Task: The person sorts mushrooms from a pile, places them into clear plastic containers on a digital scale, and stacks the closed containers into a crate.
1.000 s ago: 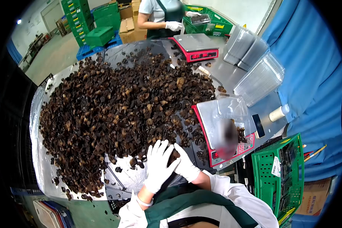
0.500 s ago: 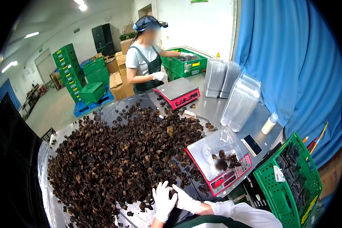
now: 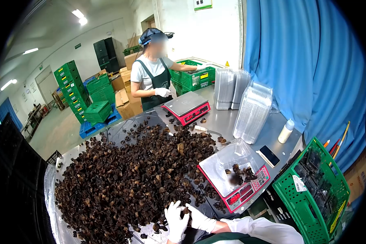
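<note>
In white gloves, my left hand [image 3: 176,223] and my right hand [image 3: 201,221] meet at the near edge of the pile. Between their fingertips is a small dark brown piece of wood ear mushroom [image 3: 186,211], pinched and partly hidden by the fingers. A broad heap of wood ear mushrooms [image 3: 130,179] spreads over the table just beyond and left of my hands. To the right, a red digital scale [image 3: 213,173] carries an open clear plastic box [image 3: 242,152] with several mushroom pieces [image 3: 240,175] in it.
Across the table, a co-worker [image 3: 154,75] stands by green crates [image 3: 191,75] and a second scale [image 3: 187,106]. Stacked clear boxes [image 3: 253,114], a knife [image 3: 207,130], a phone [image 3: 268,156] and a bottle [image 3: 286,131] lie rightward. A green crate of packed boxes [image 3: 313,191] stands near right.
The camera view has shifted slightly, so the scene sits a little lower. The dark mushroom piece between my fingertips shows more clearly. The co-worker's gloved hand has moved over the crate's edge.
</note>
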The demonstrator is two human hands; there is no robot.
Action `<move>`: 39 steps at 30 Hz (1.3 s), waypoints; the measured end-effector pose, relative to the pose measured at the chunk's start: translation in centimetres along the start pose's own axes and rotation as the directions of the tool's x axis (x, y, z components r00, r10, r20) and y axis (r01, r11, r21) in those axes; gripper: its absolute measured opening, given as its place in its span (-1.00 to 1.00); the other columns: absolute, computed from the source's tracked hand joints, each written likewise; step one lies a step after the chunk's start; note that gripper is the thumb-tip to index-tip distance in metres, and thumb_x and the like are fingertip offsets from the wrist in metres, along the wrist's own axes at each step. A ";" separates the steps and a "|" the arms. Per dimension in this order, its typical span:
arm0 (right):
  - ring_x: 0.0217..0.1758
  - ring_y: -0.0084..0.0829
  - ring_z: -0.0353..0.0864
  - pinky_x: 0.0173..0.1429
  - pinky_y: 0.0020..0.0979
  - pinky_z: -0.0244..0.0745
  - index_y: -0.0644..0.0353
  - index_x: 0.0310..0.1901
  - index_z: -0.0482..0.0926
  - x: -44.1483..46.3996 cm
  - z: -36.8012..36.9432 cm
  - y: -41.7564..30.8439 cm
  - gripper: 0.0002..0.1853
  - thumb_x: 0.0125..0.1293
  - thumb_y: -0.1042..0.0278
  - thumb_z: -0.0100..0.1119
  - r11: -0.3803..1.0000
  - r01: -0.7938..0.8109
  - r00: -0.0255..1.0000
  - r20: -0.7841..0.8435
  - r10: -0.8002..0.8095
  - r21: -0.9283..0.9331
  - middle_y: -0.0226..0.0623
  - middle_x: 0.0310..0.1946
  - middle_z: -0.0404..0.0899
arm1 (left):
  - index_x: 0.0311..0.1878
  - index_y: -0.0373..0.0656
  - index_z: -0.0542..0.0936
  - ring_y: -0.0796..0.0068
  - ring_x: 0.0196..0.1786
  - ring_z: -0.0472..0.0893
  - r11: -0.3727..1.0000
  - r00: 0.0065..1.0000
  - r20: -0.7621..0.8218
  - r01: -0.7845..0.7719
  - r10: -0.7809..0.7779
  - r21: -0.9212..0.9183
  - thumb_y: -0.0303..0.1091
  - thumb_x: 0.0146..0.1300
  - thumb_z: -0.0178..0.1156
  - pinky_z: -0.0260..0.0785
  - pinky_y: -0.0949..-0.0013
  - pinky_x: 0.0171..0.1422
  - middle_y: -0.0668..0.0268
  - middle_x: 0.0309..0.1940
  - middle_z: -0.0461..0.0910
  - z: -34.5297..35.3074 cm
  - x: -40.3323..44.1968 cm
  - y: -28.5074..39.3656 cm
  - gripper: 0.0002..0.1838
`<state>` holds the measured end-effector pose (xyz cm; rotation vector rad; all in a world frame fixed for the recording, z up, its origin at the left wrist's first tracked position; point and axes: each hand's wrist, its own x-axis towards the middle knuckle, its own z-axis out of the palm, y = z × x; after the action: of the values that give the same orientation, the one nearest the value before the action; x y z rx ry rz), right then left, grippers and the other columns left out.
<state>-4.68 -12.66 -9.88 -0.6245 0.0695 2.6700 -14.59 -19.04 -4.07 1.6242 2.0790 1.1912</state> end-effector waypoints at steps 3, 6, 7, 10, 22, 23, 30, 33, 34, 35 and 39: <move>-0.06 -0.38 0.59 0.11 -0.26 0.52 0.08 -0.07 0.57 -1.5 2.6 0.0 -0.56 0.46 -0.14 -0.09 0.997 0.019 1.000 -0.021 -0.021 -0.076 -0.38 -0.16 0.62 | -0.19 -0.05 0.63 0.00 0.34 0.33 0.999 1.000 -0.009 0.009 -0.010 -0.031 -0.22 0.10 0.27 -0.13 -0.25 0.46 0.19 0.15 0.53 -0.3 0.1 0.3 -0.77; -0.04 -0.37 0.59 0.12 -0.26 0.52 0.11 -0.04 0.57 -1.0 2.1 0.0 -0.45 0.45 -0.24 -0.17 0.995 0.030 0.999 -0.016 -0.032 -0.092 -0.35 -0.14 0.62 | -0.18 -0.06 0.63 -0.02 0.32 0.36 0.998 0.999 -0.043 0.016 -0.018 -0.053 -0.24 0.09 0.28 -0.08 -0.21 0.43 0.17 0.12 0.55 -0.6 0.1 0.5 -0.77; -0.03 -0.36 0.59 0.12 -0.26 0.52 0.12 -0.03 0.57 -0.6 1.5 0.0 -0.41 0.44 -0.28 -0.21 0.996 0.039 0.999 -0.014 -0.040 -0.084 -0.33 -0.12 0.62 | -0.18 -0.06 0.63 -0.02 0.32 0.36 0.999 0.999 -0.045 0.018 -0.020 -0.052 -0.24 0.09 0.28 -0.08 -0.21 0.43 0.17 0.12 0.55 -0.6 0.1 0.5 -0.77; -0.03 -0.34 0.58 0.13 -0.22 0.52 0.12 0.04 0.56 -1.0 2.1 -0.1 -0.39 0.45 -0.28 -0.24 0.996 0.015 0.999 -0.049 -0.019 -0.085 -0.32 -0.08 0.63 | -0.18 -0.10 0.63 -0.01 0.27 0.40 0.989 0.996 -0.083 -0.048 0.036 -0.142 -0.29 0.10 0.29 0.07 -0.09 0.38 0.14 0.09 0.56 -1.1 0.3 0.5 -0.78; -0.12 -0.31 0.61 -0.36 -0.37 0.46 -0.05 0.09 0.49 -8.5 6.9 -12.5 -0.68 0.44 0.01 -0.01 0.806 0.534 0.844 0.217 -0.490 -0.256 -0.24 -0.10 0.60 | -0.14 -0.29 0.55 0.29 0.20 0.48 0.764 0.876 -0.169 0.282 -0.452 -0.580 -0.58 0.19 0.17 0.32 0.28 0.29 0.12 0.12 0.49 -6.0 -6.0 -4.2 -0.84; -0.14 -0.34 0.61 -0.38 -0.39 0.44 -0.05 0.09 0.49 -9.4 6.5 -14.5 -0.68 0.44 0.02 0.00 0.705 0.606 0.787 0.151 -0.598 -0.367 -0.25 -0.12 0.60 | -0.14 -0.28 0.55 0.29 0.19 0.48 0.707 0.846 -0.170 0.293 -0.505 -0.644 -0.56 0.19 0.17 0.33 0.29 0.27 0.13 0.10 0.49 -6.0 -7.0 -5.3 -0.84; -0.13 -0.44 0.60 -0.01 -0.37 0.51 0.23 -0.07 0.56 -14.3 5.3 -21.4 -0.81 0.31 0.42 0.17 -0.314 0.457 0.198 0.439 -0.876 -0.832 -0.30 -0.16 0.60 | -0.11 -0.20 0.52 0.34 0.07 0.54 0.457 0.733 -0.059 0.356 -0.677 -0.815 -0.46 0.24 0.17 0.38 0.30 0.14 0.21 0.01 0.53 -7.1 -9.9 -7.6 -0.84; -0.12 -0.38 0.61 0.01 -0.35 0.49 0.21 -0.17 0.59 -14.6 3.9 -21.7 -0.83 0.19 0.45 0.28 -0.393 0.209 0.218 0.435 -0.874 -0.895 -0.29 -0.22 0.61 | -0.10 -0.16 0.51 0.36 0.02 0.56 0.428 0.718 -0.053 0.353 -0.694 -0.832 -0.42 0.26 0.17 0.41 0.31 0.09 0.25 -0.02 0.55 -7.2 -10.4 -7.9 -0.83; -0.12 -0.32 0.61 0.02 -0.33 0.49 0.21 -0.20 0.59 -14.7 3.7 -21.6 -0.82 0.15 0.44 0.31 -0.510 0.101 0.215 0.519 -0.827 -0.854 -0.26 -0.24 0.60 | -0.09 -0.15 0.51 0.37 0.00 0.57 0.425 0.714 -0.057 0.348 -0.698 -0.836 -0.41 0.26 0.17 0.42 0.31 0.07 0.26 -0.04 0.55 -7.3 -10.5 -7.8 -0.83; -0.12 -0.26 0.61 0.03 -0.31 0.48 0.20 -0.23 0.60 -14.7 3.6 -21.5 -0.82 0.11 0.44 0.33 -0.613 -0.008 0.222 0.596 -0.772 -0.790 -0.23 -0.26 0.60 | -0.09 -0.14 0.50 0.38 -0.01 0.57 0.423 0.712 -0.059 0.347 -0.700 -0.837 -0.39 0.27 0.17 0.42 0.31 0.05 0.27 -0.05 0.56 -7.4 -10.7 -7.8 -0.83; -0.09 -0.15 0.58 0.07 -0.24 0.46 0.18 -0.23 0.61 -14.5 4.8 -20.2 -0.82 0.09 0.45 0.33 -0.779 -0.102 0.124 0.769 -0.627 -0.619 -0.21 -0.22 0.61 | -0.08 -0.08 0.49 0.42 -0.09 0.60 0.423 0.686 -0.098 0.324 -0.721 -0.846 -0.34 0.29 0.17 0.44 0.33 -0.04 0.33 -0.13 0.58 -7.3 -12.3 -10.5 -0.83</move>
<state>13.15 1.25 1.56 -1.1018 -1.8869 0.1113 -22.17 -33.82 -10.39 0.1983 1.6160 1.9226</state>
